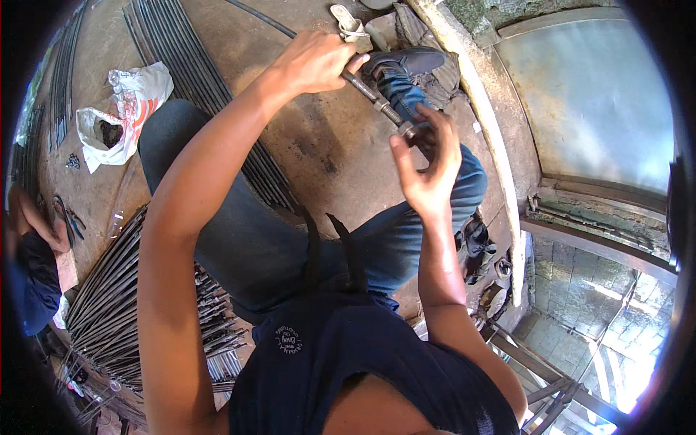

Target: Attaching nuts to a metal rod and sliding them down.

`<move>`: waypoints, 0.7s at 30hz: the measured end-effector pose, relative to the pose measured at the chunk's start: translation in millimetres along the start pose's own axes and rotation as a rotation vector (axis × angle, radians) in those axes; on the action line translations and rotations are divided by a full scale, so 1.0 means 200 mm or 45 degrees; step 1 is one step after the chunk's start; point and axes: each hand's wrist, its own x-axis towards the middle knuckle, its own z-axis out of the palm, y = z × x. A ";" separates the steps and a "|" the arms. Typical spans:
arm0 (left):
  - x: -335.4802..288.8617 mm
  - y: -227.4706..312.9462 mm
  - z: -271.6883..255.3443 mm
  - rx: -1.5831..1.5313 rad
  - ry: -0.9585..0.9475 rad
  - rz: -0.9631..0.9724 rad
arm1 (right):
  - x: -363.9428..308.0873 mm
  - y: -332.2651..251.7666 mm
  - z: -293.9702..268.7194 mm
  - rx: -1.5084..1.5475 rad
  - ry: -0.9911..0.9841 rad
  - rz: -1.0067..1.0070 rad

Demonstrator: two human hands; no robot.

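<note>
The long dark threaded steel rod [377, 98] is clenched in the left hand [315, 61], while the small grey metal nut [408, 130] at its near end is pinched by the right hand [428, 163], best turned squarely with the rod held steady.

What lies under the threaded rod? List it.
Under the threaded rod, held by the left hand and right hand, show a jeans leg, dark shoe and concrete floor. Its upper end is covered by fingers.

left hand [313, 61] grips threaded rod [373, 98]; right hand [428, 163] at nut [407, 130].
</note>
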 end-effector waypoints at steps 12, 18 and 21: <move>0.00 0.00 0.00 0.036 0.000 0.027 | 0.00 -0.07 0.02 -0.077 0.228 -0.055; 0.00 0.01 -0.01 0.010 0.013 0.046 | 0.04 0.00 0.06 -0.205 0.332 -0.476; -0.01 0.01 -0.03 -0.011 -0.006 0.022 | 0.00 -0.13 0.01 0.252 0.078 0.639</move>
